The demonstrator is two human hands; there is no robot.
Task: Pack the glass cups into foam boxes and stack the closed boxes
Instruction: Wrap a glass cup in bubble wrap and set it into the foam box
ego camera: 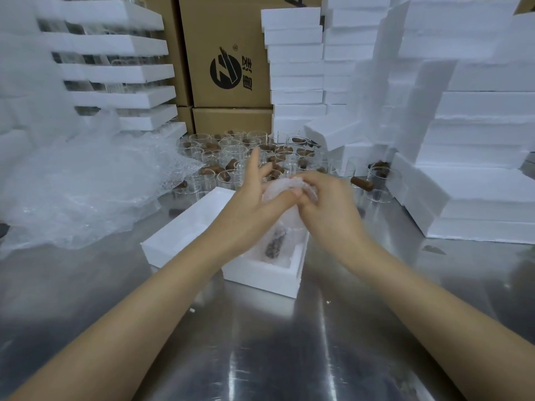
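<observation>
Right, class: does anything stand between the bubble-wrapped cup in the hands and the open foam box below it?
Nothing visible does. The left hand and right hand hold the wrapped cup with its lower end inside the open foam box; the other foam piece lies beside the box, on its left.

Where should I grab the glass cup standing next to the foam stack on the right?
Probably by its brown handle, coming from the left: the handle juts leftward from the cup, and the foam stack blocks its right side.
</observation>
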